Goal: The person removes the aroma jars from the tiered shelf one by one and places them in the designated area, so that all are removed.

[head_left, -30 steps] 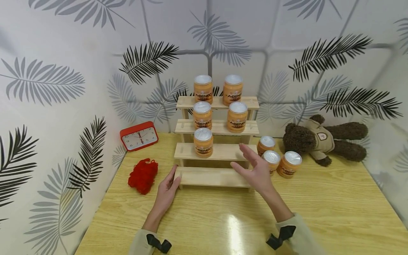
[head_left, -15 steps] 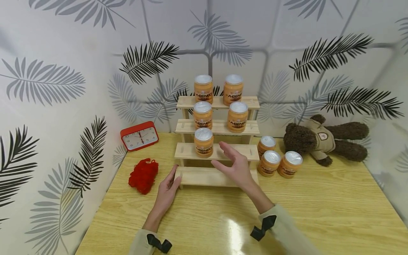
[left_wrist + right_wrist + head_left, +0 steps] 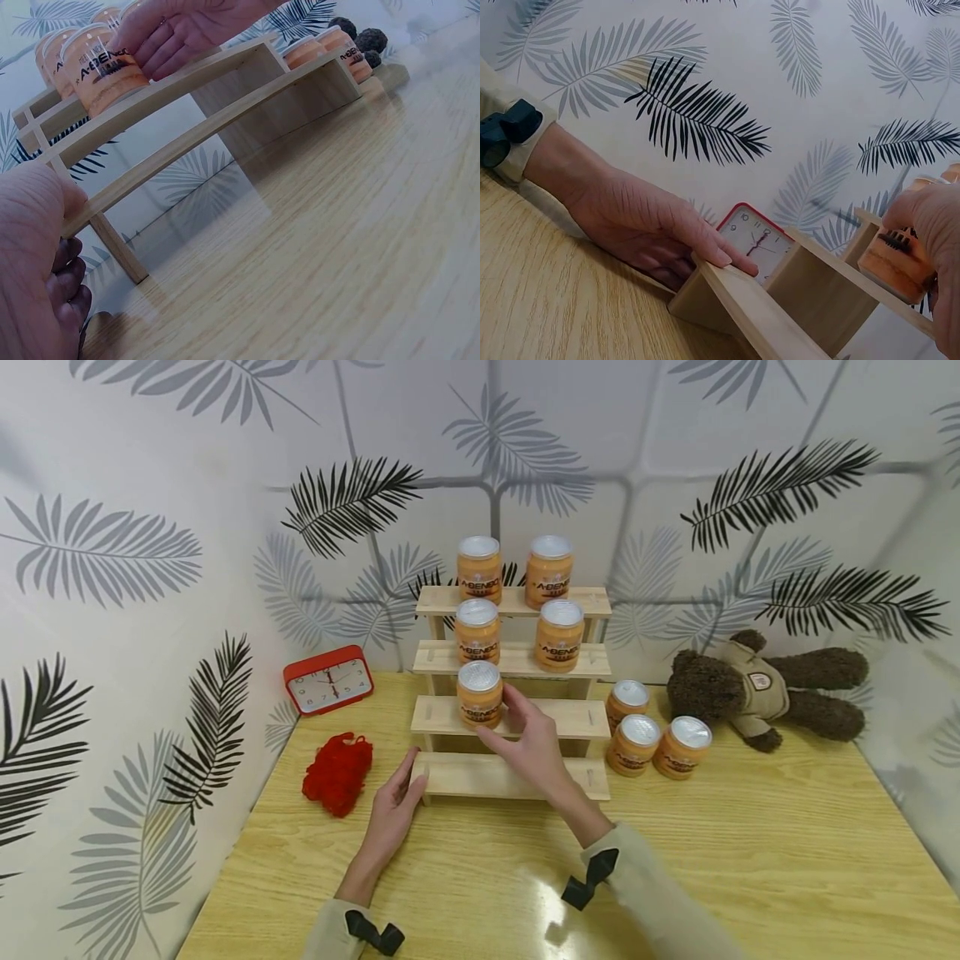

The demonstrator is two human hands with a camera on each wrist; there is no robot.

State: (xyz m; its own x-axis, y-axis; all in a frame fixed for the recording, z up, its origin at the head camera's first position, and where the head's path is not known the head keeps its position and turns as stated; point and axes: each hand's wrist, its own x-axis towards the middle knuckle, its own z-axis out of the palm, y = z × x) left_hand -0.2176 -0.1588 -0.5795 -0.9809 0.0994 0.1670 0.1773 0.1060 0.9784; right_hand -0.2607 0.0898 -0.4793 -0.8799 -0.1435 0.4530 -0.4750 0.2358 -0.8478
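Observation:
A four-step wooden display rack (image 3: 517,777) stands on the table. My left hand (image 3: 392,802) grips the left end of its lowest step, thumb on top and fingers along the side. In the left wrist view, that left hand (image 3: 34,255) shows with its fingers curled below the step. On the second step from the bottom stands an orange jar (image 3: 480,695) with a silver lid. My right hand (image 3: 531,747) holds this jar from the right, thumb at its front and fingers round its side. Above it, pairs of like jars stand on the two upper steps, one being the jar (image 3: 559,635) at right.
Three more jars stand right of the rack, the nearest jar (image 3: 633,745) close to its end. A brown teddy bear (image 3: 761,689) lies beyond them. A red clock (image 3: 327,680) and a red yarn bundle (image 3: 337,774) are on the left. A patterned wall rises behind.
My right hand has moved left across the rack from beside its right end and has taken hold of the jar on the second step from the bottom. The left hand stays in place.

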